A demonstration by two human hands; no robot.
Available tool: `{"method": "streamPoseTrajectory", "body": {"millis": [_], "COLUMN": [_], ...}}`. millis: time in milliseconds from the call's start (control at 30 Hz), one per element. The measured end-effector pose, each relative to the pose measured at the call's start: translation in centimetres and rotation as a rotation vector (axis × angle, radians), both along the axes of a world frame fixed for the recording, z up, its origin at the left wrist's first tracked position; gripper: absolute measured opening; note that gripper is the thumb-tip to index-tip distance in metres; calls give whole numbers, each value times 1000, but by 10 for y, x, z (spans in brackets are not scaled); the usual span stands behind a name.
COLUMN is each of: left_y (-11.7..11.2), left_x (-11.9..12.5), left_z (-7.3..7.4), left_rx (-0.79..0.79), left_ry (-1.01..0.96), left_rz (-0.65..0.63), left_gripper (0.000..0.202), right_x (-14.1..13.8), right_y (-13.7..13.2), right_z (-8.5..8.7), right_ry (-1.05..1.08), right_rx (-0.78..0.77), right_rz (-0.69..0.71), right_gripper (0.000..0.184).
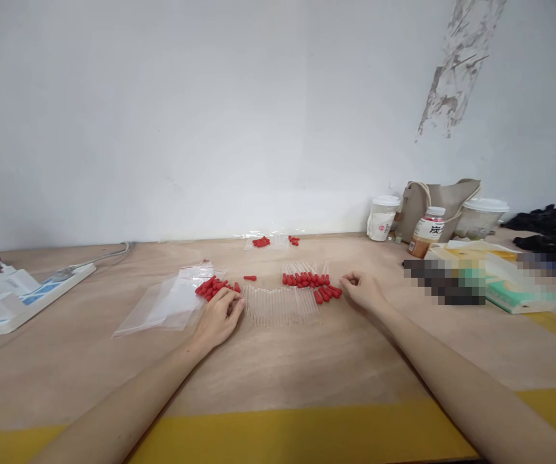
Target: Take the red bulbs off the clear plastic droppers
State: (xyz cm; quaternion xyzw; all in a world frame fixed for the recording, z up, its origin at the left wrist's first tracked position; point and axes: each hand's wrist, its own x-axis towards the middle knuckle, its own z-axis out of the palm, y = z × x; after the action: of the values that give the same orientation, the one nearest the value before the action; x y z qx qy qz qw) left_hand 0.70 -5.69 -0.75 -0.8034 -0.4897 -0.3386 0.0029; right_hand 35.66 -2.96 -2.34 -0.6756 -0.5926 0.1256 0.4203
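Observation:
My left hand (220, 317) rests on the table with fingers curled and thumb near the index finger, beside a pile of red rubber bulbs (209, 285) and the left end of a row of thin clear glass tubes (280, 306). Whatever its fingertips hold is hidden. On the other side, my right hand (362, 290) is closed in a pinch, just right of several loose red bulbs (326, 294); nothing can be made out between the fingertips. Behind the row lie glass droppers with red bulbs (305, 280) on their near ends. One single red bulb (250, 278) lies apart.
A clear plastic bag (162, 303) lies left of the bulbs. More bagged red bulbs (261, 241) lie by the wall. A power strip (40, 296) is far left. Right stand a cup (383, 219), a bottle (426, 232), a bag (444, 193) and a green box (512, 290).

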Motion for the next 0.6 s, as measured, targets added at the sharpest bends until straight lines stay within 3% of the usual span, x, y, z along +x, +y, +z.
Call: {"method": "streamPoseTrajectory", "body": {"millis": [200,333,500,600], "left_y": [3,2,0,0], "left_x": [-2,-2,-1,-2], "left_z": [-2,-1,0,-1], "left_rx": [49,54,50,51], "left_ry": [-18,0,2,1], "left_rz": [3,0,-17,-22], "left_gripper": [15,14,12,12], "right_x": [2,-6,-19,-22], "right_y": [16,28,42,51], "right_z": [6,15,21,19], "right_ry": [-3,-16,-16,-21], "right_rx": [-147,-218,-161,-27], "right_rz": [-21,16,151,196], "right_gripper": [17,24,22,29]}}
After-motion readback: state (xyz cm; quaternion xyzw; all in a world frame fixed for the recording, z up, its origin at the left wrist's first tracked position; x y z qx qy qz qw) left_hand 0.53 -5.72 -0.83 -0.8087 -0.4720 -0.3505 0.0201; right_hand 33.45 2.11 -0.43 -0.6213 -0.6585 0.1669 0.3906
